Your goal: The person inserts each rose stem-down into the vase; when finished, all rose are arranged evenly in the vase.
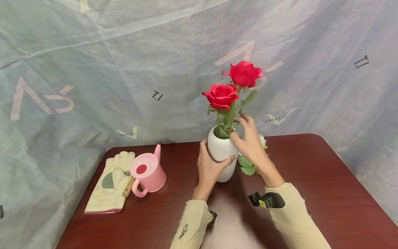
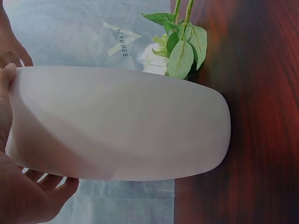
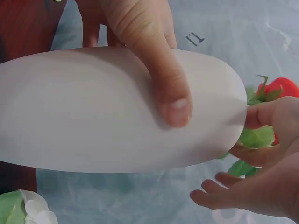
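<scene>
A white vase [image 1: 222, 148] stands on the table, with two roses in its mouth. One red rose [image 1: 220, 96] leans left; the other red rose [image 1: 244, 74] rises higher at the right. My left hand [image 1: 209, 166] grips the vase's side, its thumb across the front and its fingers round the far left. At the rim, my right hand [image 1: 248, 138] has thumb and forefinger about a rose stem and its leaves [image 3: 257, 137], the other fingers spread loosely. The vase wall hides the lower stems.
Behind the vase to the right lies a white flower [image 2: 154, 59] with green leaves [image 1: 247, 165]. A pink watering can [image 1: 152, 178], a wooden handle [image 1: 128, 188] and pale gloves [image 1: 102, 200] are at the table's left. A grey printed cloth [image 1: 174, 69] hangs behind.
</scene>
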